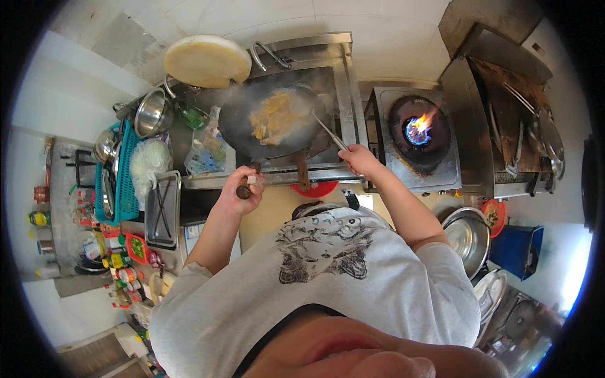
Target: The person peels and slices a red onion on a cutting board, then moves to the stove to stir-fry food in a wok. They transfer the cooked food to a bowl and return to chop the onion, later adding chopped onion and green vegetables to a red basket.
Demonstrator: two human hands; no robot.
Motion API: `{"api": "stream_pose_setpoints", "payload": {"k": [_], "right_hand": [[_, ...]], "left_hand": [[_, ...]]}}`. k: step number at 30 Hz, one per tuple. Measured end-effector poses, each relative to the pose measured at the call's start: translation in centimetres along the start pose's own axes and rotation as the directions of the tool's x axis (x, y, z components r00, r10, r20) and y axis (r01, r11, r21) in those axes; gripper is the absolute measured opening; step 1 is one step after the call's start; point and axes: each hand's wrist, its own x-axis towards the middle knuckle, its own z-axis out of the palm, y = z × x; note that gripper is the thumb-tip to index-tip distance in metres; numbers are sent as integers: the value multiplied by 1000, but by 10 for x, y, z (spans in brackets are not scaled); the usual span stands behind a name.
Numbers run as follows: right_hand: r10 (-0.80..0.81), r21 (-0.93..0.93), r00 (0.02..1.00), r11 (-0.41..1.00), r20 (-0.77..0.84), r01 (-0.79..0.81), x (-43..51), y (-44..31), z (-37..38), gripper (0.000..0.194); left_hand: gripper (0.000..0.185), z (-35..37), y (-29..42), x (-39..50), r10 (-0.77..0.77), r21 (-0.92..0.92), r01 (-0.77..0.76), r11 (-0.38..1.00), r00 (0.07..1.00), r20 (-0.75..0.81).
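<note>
My left hand (243,190) grips the wooden handle (248,182) of a dark wok (236,137) held over the sink area, left of the stove. Yellow-brown food (274,118) lies in the steaming wok. In my right hand (361,160) is the handle of a metal cooking utensil (331,134), whose far end reaches the wok's right side; steam blurs that end, so its shape cannot be told. To the right, a flame (420,130) burns in the uncovered gas burner (399,151).
A round cutting board (208,61) and a faucet (264,54) stand behind the wok. Left are plastic bags (205,158), a steel bowl (153,113), a teal basket (101,189) and a metal tray (163,238). A large metal basin (468,236) sits at the lower right.
</note>
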Motion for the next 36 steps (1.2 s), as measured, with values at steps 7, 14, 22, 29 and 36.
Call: {"api": "stream_pose_setpoints", "payload": {"k": [7,14,22,29,36], "right_hand": [[-194,-468,953,881,-233,65,62,16,35,36],[-198,-443,961,891,-191,95,100,44,37,37],[-129,-447,978,894,-161,44,99,55,16,29],[-202,-518,972,848,-120,112,95,60,-15,33],[-213,-612,973,782,-86,117,88,58,-23,25]], "left_hand": [[16,15,59,5,-87,-57,90,994,995,52],[18,85,75,-5,43,-39,-48,998,993,-105],[19,105,52,-6,219,56,-212,976,935,-278],[17,98,33,-10,324,58,-322,945,899,-294],[19,101,20,-24,392,27,-400,916,880,-270]]}}
